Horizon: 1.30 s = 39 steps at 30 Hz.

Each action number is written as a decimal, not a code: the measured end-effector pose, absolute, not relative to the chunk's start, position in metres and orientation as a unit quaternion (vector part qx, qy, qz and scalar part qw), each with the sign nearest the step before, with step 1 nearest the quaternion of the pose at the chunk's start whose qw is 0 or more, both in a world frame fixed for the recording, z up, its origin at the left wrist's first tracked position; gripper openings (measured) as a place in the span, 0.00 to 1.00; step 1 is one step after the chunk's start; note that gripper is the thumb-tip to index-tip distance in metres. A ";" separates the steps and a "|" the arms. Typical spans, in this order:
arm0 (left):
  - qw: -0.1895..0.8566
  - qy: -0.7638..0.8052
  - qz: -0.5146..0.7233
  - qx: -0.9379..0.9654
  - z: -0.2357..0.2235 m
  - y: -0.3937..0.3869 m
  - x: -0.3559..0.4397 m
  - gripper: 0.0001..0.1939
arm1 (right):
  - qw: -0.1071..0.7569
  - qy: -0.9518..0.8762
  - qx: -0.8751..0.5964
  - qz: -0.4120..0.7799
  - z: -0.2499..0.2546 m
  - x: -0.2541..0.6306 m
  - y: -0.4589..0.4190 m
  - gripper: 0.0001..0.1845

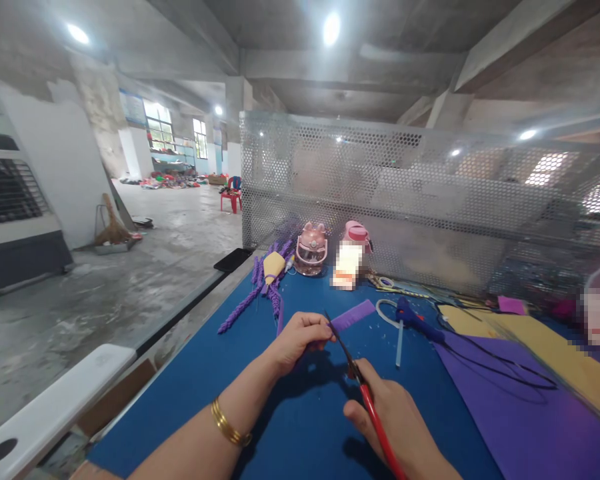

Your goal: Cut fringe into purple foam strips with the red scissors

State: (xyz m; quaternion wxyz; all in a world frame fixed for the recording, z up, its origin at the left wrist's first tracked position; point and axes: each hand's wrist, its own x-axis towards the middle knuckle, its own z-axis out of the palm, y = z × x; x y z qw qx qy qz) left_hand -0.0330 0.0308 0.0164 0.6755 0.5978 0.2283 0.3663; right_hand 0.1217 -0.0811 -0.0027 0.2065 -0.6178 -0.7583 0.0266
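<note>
My left hand [303, 340] is closed in a pinch at the near end of a short purple strip [355, 315], which points away to the right. My right hand [393, 413] holds red-handled scissors [373, 410]. Their blades point up and left, crossing beside my left fingertips at the strip's end. Whether the blades touch the strip I cannot tell. Beyond my left hand lies a purple bundle of braided-looking sprigs [240, 310] with a yellow wrapped piece [274, 267] on it.
On the blue tabletop [195, 400], a blue glue gun [420, 323] with a cable lies to the right, near purple sheet [520, 400] and yellow sheet [555, 347]. A pink cup [311, 250] and a pink-lidded bottle [356, 233] stand before a perforated metal panel [380, 173]. A white stool [60, 407] is at left.
</note>
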 end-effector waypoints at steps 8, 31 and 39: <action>0.664 0.234 0.372 0.605 0.015 0.031 -0.032 0.06 | 0.240 -0.739 -0.622 0.098 -0.009 0.125 -0.080 0.42; 0.577 0.286 0.443 0.624 0.016 0.031 -0.030 0.08 | 0.186 -0.757 -0.625 0.045 -0.004 0.125 -0.079 0.33; 0.569 0.281 0.428 0.644 0.016 0.028 -0.030 0.08 | 0.189 -0.758 -0.624 0.016 -0.006 0.124 -0.081 0.32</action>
